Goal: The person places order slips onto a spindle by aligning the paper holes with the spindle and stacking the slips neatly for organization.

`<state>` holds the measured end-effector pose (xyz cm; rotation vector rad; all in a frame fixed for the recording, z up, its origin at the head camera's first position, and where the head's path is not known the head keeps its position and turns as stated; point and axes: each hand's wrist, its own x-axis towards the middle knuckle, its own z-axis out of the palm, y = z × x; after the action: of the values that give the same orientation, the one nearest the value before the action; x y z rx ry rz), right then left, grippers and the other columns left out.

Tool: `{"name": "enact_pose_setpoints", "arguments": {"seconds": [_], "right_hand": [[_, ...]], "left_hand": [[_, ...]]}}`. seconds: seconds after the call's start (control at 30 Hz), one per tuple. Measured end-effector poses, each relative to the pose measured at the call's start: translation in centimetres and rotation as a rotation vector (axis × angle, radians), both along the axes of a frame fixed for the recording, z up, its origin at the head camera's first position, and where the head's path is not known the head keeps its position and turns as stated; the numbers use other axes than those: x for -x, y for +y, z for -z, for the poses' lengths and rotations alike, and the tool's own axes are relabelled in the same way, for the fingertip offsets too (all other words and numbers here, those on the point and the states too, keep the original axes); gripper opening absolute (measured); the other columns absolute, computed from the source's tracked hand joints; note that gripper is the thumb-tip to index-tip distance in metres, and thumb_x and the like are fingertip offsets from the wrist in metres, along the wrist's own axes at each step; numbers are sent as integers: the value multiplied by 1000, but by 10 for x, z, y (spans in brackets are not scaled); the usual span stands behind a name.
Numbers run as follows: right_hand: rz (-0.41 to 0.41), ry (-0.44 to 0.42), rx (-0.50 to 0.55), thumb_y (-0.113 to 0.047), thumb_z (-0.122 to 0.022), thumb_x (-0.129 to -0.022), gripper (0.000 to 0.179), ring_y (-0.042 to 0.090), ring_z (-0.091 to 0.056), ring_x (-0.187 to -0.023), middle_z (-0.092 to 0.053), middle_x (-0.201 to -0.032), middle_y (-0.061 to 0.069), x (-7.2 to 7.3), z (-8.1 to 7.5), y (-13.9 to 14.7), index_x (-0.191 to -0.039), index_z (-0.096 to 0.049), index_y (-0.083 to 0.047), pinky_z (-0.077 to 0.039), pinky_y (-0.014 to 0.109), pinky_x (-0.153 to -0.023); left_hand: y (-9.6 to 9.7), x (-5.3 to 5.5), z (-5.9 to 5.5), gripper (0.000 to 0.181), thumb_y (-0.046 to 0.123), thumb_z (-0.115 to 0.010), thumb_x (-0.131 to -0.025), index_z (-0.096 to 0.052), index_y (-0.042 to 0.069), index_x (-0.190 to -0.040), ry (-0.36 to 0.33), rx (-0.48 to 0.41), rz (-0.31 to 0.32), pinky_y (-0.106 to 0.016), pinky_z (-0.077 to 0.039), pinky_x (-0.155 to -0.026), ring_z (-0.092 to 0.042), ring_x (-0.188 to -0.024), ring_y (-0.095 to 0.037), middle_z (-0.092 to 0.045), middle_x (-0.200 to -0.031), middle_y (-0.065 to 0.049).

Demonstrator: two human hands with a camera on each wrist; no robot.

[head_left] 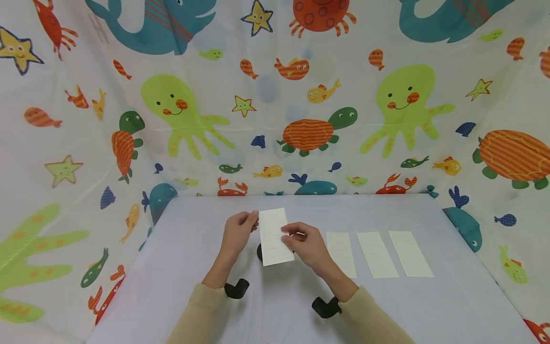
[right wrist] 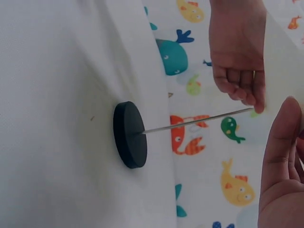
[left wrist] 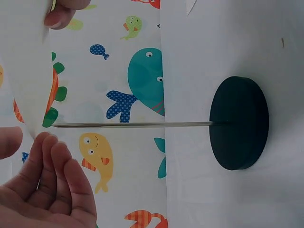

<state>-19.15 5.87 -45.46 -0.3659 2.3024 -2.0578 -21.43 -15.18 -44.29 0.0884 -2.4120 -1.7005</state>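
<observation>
Both hands hold a lined white paper slip [head_left: 273, 239] up over the table. My left hand [head_left: 237, 234] pinches its left edge near the top. On the opposite edge, my right hand [head_left: 308, 246] grips the slip with the thumb on the near face. Beneath the paper stands a bill spike with a round black base [left wrist: 240, 123] and a thin metal rod [right wrist: 199, 120]. In the head view the slip hides most of the spike. The rod reaches up to the paper's lower part; whether its tip touches the paper, I cannot tell.
To the right, several similar slips lie in a row on the white-covered table [head_left: 447, 306]: one slip [head_left: 342, 253] partly behind the right hand, a middle slip [head_left: 377, 254] and an outer slip [head_left: 411, 254]. A sea-animal curtain [head_left: 266, 167] borders the back and sides.
</observation>
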Motion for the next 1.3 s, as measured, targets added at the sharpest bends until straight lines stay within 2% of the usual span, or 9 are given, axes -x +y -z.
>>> {"name": "enact_pose_setpoints", "arguments": {"seconds": [0.17,0.3,0.67,0.9,1.3], "right_hand": [[-18,3,4,-10,-76,-91,21,17,-59,-74,-63,-101,10,-2,6,-4,-111,-73,-4,-52,23,-64],[-33,0,1,-12,-75,-92,21,16,-60,-71,-61,-98,10,-4,8,-7,-112,-72,-4,-54,24,-65],[-62,-34,-7,-13,-75,-92,25,18,-63,-70,-58,-96,10,-7,11,-12,-114,-71,-3,-57,28,-65],[-61,-26,-4,-12,-75,-92,23,18,-62,-70,-57,-97,11,-7,15,-11,-114,-71,-4,-57,28,-64],[-62,-33,-5,-13,-75,-93,25,20,-63,-75,-57,-99,11,-9,17,-9,-115,-70,-4,-58,29,-68]], "left_hand": [[5,2,2,33,39,-66,-99,-75,7,-101,-62,21,-18,-33,-49,-76,-59,-84,-22,-66,-87,-6],[6,1,5,32,38,-66,-99,-74,7,-101,-73,39,-39,-34,-49,-77,-58,-84,-23,-64,-85,-7],[2,0,16,33,37,-63,-101,-74,5,-100,-54,44,-57,-32,-49,-73,-58,-81,-21,-64,-84,-7],[4,0,16,33,37,-63,-101,-74,6,-99,-45,48,-45,-33,-49,-72,-58,-80,-22,-63,-83,-7],[6,1,20,33,40,-63,-101,-74,9,-102,-71,67,-53,-33,-49,-73,-58,-83,-22,-64,-86,-6]]}}
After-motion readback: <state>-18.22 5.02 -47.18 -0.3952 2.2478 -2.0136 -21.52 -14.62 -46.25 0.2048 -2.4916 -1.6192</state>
